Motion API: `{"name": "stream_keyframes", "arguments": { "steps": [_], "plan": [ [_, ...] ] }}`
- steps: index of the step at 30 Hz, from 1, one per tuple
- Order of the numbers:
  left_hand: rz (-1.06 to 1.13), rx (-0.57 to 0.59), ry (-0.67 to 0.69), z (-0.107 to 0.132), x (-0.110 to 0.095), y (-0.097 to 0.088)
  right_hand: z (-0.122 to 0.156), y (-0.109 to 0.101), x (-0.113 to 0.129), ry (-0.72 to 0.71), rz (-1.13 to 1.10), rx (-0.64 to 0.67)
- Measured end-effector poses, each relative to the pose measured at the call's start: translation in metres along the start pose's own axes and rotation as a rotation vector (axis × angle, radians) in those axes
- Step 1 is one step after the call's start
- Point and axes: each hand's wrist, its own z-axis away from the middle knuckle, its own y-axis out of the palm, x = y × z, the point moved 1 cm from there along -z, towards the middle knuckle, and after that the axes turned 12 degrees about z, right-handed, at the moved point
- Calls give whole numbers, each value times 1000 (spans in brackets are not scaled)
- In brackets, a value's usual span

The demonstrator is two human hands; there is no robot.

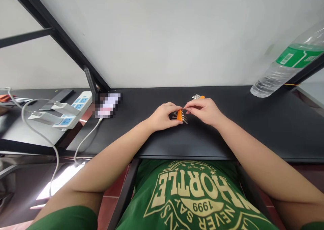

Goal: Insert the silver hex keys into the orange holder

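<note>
My left hand (163, 116) is closed on an orange holder (179, 115) with several thin metal rods sticking out on both sides, much like a hex key set. Its thumb and fingers grip the holder's two ends, just above the black tabletop. Close by on the right, my right hand (204, 111) is closed in a pinch at the holder's upper end. Something thin and dark shows at those fingertips, too small to name. Behind the right hand lies a second orange holder (202, 97) with metal rods, partly hidden by the hand.
The black table (253, 128) meets a pale wall. At right stands a water bottle (275, 71) with a green label. To the left are a blurred-out phone (108, 105) on a white cable (87, 139) and a power strip (83, 105) with plugged chargers, beside a black metal frame (68, 44).
</note>
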Motion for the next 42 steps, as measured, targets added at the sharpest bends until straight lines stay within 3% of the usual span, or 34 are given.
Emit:
{"name": "stream_keyframes", "arguments": {
  "steps": [4,7,14,20,33,42],
  "plan": [
    [52,23,-12,0,1,-1,0,-2,-1,-130,61,1],
    [127,51,-53,0,0,-2,-1,-5,-2,-139,-17,85],
    [302,167,-92,-2,-9,-5,-1,-6,-3,-34,-125,280],
    [292,91,-101,1,-2,-4,0,-5,-4,67,-252,347],
    [155,15,-46,2,-4,-2,-3,12,-8,374,-565,323],
    [135,11,5,1,-8,1,-2,19,-8,413,-749,340]
  ]
}}
